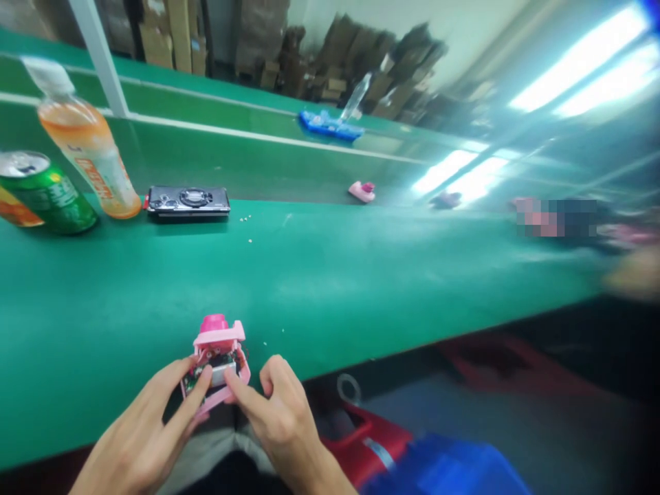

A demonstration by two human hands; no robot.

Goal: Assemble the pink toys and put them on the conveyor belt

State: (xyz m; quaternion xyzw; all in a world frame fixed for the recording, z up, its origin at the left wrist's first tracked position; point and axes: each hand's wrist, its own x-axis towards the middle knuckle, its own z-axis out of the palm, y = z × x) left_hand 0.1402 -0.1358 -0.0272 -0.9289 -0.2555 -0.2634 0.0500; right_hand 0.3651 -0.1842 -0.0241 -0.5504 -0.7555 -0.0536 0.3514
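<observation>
1. Our left hand (149, 419) holds the open pink case (219, 335), its thumb and fingers closed about the near left side; its lower fingers are hidden beneath.
2. Our right hand (281, 419) is narrow, the other fingers curled, with one fingertip at the silver block (223, 375) inside the case; we cannot tell whether it grips or only presses.
3. The case sits between both hands, above the near edge of the counter (361, 289). Our fingers cover part of the board (193, 378) inside, and the wiring is too small to follow.
4. Ahead of our left hand lies the phone (188, 201); farther left stand the bottle (95, 148) and the can (56, 196), the can cut off by the frame.
5. Ahead and right of our right hand, we see a small pink piece (361, 192); beyond it, things blur, and one patch (557, 218) is pixelated.
</observation>
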